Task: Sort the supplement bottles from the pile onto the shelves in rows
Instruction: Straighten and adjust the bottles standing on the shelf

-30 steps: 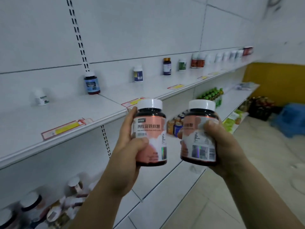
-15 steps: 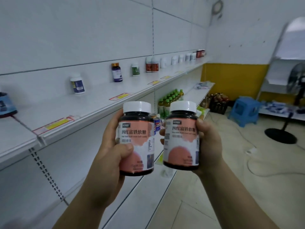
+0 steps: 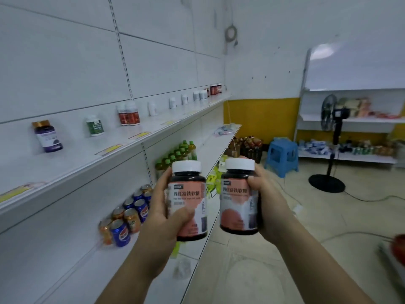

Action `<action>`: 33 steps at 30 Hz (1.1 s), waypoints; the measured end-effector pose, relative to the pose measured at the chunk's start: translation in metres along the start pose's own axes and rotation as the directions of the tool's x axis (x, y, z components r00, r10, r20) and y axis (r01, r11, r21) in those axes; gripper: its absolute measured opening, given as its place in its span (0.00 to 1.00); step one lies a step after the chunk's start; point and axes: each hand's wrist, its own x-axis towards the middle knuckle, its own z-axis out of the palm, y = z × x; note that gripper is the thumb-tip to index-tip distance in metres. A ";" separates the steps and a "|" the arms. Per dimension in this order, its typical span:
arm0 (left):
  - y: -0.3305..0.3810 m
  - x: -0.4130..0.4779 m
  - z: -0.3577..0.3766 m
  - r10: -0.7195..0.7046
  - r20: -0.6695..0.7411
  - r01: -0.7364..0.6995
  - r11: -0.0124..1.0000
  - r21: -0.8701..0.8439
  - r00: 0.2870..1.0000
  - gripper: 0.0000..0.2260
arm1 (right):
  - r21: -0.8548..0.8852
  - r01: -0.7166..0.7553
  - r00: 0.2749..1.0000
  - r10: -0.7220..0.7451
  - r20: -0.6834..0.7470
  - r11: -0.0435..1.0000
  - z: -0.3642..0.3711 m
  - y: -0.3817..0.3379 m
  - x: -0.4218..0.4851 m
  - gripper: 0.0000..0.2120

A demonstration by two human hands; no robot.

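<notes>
Two matching supplement bottles: dark body, white cap, pink-and-white label. Both are upright in mid-air, side by side with a gap between them.
- Left-hand bottle point(image 3: 189, 200): gripped by left hand point(image 3: 162, 218), thumb across the label.
- Right-hand bottle point(image 3: 238, 198): gripped by right hand point(image 3: 269, 207), fingers wrapped round its side.
- Upper shelf point(image 3: 87, 163), up and left of the hands: spaced row including purple bottle point(image 3: 47, 137) and green bottle point(image 3: 94, 125).
- Soda cans point(image 3: 127, 218): lower shelf, just left of the left hand.

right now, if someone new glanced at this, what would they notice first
Front and centre, the left hand grips a dark white-capped bottle with a pink-and-white label, and the right hand grips its twin, both caps up. To the left, the long white upper shelf holds a spaced row of bottles, nearest a purple-labelled bottle with a gold cap. A blue plastic stool stands on the floor beyond.
</notes>
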 end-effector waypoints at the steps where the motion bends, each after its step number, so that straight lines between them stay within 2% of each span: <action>1: -0.015 0.017 0.008 -0.034 -0.006 0.035 0.999 0.025 0.999 0.35 | -0.032 -0.017 0.999 0.016 -0.033 0.999 -0.018 0.004 0.010 0.23; 4: -0.048 0.059 0.028 -0.094 0.026 0.092 0.994 0.061 0.995 0.33 | -0.114 -0.063 0.997 0.056 -0.062 0.992 -0.052 0.014 0.036 0.21; 7: -0.073 0.112 0.047 -0.103 0.072 0.100 0.994 0.041 0.992 0.29 | -0.240 -0.056 0.997 0.042 -0.063 0.969 -0.083 0.016 0.084 0.25; 10: -0.098 0.180 0.060 -0.082 0.065 0.082 0.997 0.008 0.994 0.28 | -0.368 -0.031 0.995 -0.005 -0.098 0.929 -0.115 0.015 0.150 0.20; 15: -0.144 0.313 0.069 -0.054 0.072 0.055 0.998 -0.004 0.996 0.28 | -0.471 -0.011 0.993 -0.045 -0.109 0.882 -0.171 0.014 0.278 0.18; 21: -0.171 0.479 0.116 -0.088 0.175 0.070 0.992 0.106 0.981 0.33 | -0.544 -0.007 0.986 -0.085 -0.143 0.839 -0.256 -0.004 0.417 0.23; 25: -0.188 0.573 0.156 -0.106 0.224 0.075 0.987 0.144 0.969 0.32 | -0.567 0.011 0.979 -0.123 -0.160 0.823 -0.317 -0.015 0.494 0.23; 33: -0.234 0.769 0.258 0.014 0.199 -0.046 0.987 0.156 0.980 0.31 | -0.576 0.139 0.957 -0.259 -0.131 0.806 -0.454 -0.044 0.659 0.25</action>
